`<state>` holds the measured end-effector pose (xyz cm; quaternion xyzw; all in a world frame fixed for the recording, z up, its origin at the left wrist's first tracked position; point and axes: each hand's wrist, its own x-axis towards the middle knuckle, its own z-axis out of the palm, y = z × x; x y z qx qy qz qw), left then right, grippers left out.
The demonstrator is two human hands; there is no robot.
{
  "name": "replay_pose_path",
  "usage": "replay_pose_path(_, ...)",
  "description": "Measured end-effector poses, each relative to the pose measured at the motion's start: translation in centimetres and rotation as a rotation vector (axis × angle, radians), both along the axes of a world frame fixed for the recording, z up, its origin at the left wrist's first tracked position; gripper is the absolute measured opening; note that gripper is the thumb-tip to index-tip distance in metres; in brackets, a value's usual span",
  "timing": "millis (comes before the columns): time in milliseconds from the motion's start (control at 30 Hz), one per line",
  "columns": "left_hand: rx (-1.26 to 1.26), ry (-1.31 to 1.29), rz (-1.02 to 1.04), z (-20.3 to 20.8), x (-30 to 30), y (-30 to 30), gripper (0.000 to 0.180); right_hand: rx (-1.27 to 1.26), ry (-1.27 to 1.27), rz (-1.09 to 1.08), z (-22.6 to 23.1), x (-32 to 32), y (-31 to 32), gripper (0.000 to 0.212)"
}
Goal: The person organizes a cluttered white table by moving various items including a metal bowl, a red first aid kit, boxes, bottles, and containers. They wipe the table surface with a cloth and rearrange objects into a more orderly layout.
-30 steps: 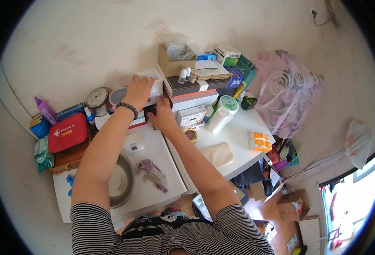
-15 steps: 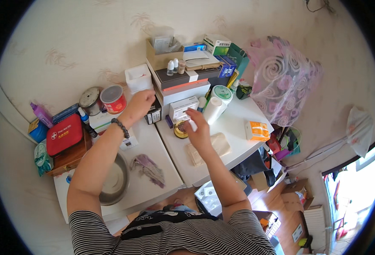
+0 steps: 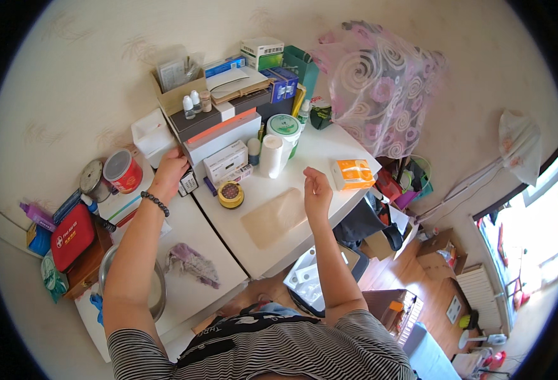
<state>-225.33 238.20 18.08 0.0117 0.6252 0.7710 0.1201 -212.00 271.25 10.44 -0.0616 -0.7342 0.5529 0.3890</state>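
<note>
My left hand (image 3: 172, 170), with a dark bead bracelet on the wrist, is at the lower left corner of the stacked boxes. Its curled fingers are partly hidden, beside a small black and white box (image 3: 188, 183); what they grip, if anything, does not show. Over the right part of the table hovers my right hand (image 3: 317, 195), empty, its fingers loosely bent and apart. Between the hands are a round yellow tin (image 3: 231, 195), a white carton (image 3: 226, 161) and a flat beige cloth (image 3: 274, 218). An orange and white box (image 3: 353, 175) lies right of my right hand.
Left of my left forearm are a red canister (image 3: 123, 172), a red first-aid pouch (image 3: 72, 237) and a metal basin (image 3: 158, 292). A greyish rag (image 3: 192, 264) lies near the table seam. Behind stand a white roll (image 3: 270, 156) and a green-lidded tub (image 3: 284, 126).
The view has swung to the right. My right hand has moved away from the yellow tin toward the orange box, leaving the tin uncovered. My left hand stays by the black and white box.
</note>
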Motion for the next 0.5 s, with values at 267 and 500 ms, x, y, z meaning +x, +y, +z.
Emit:
replay_pose_path(267,0.015,0.0,0.001,0.5,0.1,0.6,0.038,0.025,-0.052,-0.054,-2.3,-5.2,5.8,0.02)
replay_pose_path(500,-0.004,0.014,-0.031,0.3,-0.5,1.2,0.046,-0.011,-0.325,-0.052,-3.6,-14.5,9.3,0.044)
